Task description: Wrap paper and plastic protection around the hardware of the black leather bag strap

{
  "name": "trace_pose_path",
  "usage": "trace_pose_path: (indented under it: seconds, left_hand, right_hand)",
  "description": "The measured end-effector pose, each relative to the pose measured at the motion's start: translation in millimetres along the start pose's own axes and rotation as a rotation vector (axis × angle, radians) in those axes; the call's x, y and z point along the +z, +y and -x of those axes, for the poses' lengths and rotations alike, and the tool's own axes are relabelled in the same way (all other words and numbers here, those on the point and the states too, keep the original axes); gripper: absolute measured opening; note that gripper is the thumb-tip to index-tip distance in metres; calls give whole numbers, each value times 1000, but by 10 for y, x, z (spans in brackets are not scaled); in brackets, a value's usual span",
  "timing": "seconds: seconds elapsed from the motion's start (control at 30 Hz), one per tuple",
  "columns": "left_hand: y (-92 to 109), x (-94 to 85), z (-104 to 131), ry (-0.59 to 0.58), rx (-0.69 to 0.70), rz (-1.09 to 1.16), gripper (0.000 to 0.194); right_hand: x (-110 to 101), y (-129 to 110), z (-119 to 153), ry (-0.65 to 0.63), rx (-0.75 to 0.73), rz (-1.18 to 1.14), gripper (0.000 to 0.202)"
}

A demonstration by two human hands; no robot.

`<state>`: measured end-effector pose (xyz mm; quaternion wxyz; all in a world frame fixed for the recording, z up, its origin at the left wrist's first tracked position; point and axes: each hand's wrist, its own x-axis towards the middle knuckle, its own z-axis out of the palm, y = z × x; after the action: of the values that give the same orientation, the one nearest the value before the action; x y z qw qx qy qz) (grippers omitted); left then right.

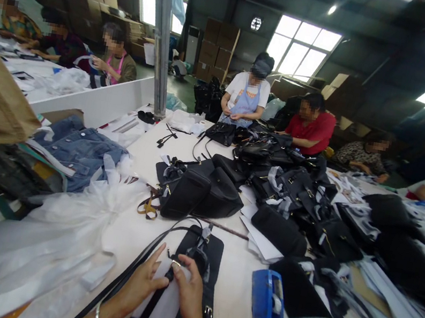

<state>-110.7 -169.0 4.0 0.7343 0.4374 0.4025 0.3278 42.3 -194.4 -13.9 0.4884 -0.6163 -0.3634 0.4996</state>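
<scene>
A black leather bag lies flat on the table in front of me. Its narrow black strap runs over a white foam sheet towards a small gold-coloured buckle. My left hand pinches the strap by the buckle, thumb against it and index finger raised. From the other side my right hand closes thumb and fingers on the strap at the buckle. Long thin black straps curve along the bag's left side. Clear wrapping covers part of its top, and my forearms hide some of the lower part.
A blue tape dispenser stands to the right. Several black bags are heaped ahead and right. Thin white wrapping sheets and a denim garment lie left. A metal post rises beyond. Several people work around the tables.
</scene>
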Motion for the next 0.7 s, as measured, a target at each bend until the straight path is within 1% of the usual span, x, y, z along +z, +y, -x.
trace_pose_path:
  seconds: [0.07, 0.13, 0.17, 0.23, 0.3, 0.4, 0.5, 0.6, 0.7]
  left_hand:
    - [22, -19, 17, -79, -82, 159, 59]
    - [40, -23, 36, -159, -177, 279, 44]
    - [47, -18, 43, -177, -213, 324, 41]
    - [62, -4, 45, -170, -247, 353, 39]
    - [86, 4, 30, -131, -224, 281, 37]
    - [146, -20, -10, -48, -174, 85, 36]
    - [211, -74, -34, 10, -179, -8, 40]
    - [251, -115, -25, 3, -197, -6, 44]
    - [264, -119, 1, -44, -216, 12, 44]
  right_hand:
    - [-6, -28, -3, -20, -53, 79, 24]
    - [-8, -43, -13, -40, -63, 129, 21]
    - [-8, -46, -20, -43, -61, 140, 21]
    - [-10, -50, -33, -36, -62, 145, 20]
    - [-14, -64, -39, -21, -62, 148, 20]
    - [-18, -115, -27, -4, -68, 184, 19]
    - [-11, -183, -2, 11, -102, 271, 18]
    - [6, -216, 13, 18, -118, 324, 16]
    - [18, -194, 4, 4, -106, 315, 15]
